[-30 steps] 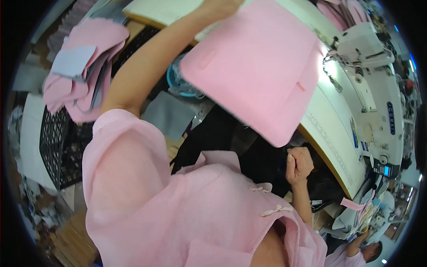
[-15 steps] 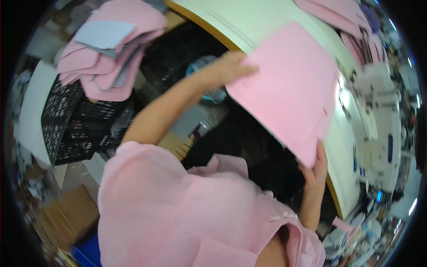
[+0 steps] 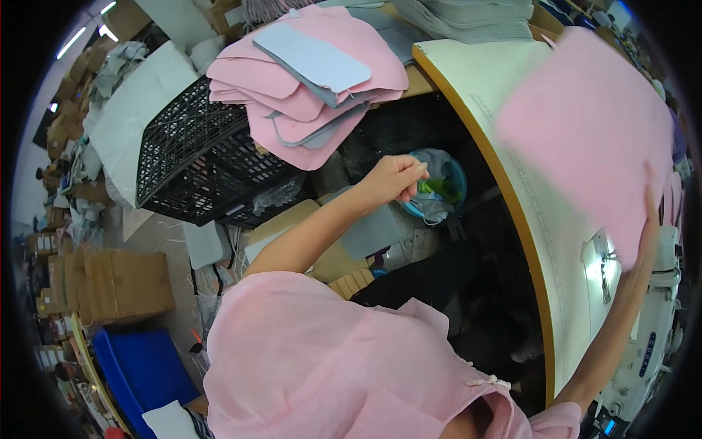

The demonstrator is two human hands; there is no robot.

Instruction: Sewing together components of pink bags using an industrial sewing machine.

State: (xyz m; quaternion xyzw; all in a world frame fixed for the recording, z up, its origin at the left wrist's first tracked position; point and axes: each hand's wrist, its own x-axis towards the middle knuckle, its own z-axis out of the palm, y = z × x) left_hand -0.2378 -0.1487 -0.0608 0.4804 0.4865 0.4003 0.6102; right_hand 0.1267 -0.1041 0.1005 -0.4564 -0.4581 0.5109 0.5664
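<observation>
Pink fabric panel is raised at the upper right, above the white tabletop with its yellow-brown edge; its outline is blurred, and its lower corner lies near a bright lamp spot on the table. The right hand grasps the panel along its right-hand side, the forearm reaching up past a white sewing machine. The left hand is well apart from the panel, its fingers curled in a loose fist with nothing visible in them, just beside a blue basin of grey and green scraps. Beyond that hand, a pile of pink and grey pieces, topped by a pale grey one, partly overlies a black mesh crate. Grey sheets are stacked at the table's far end, and a cardboard box stands at the left above a blue bin.
</observation>
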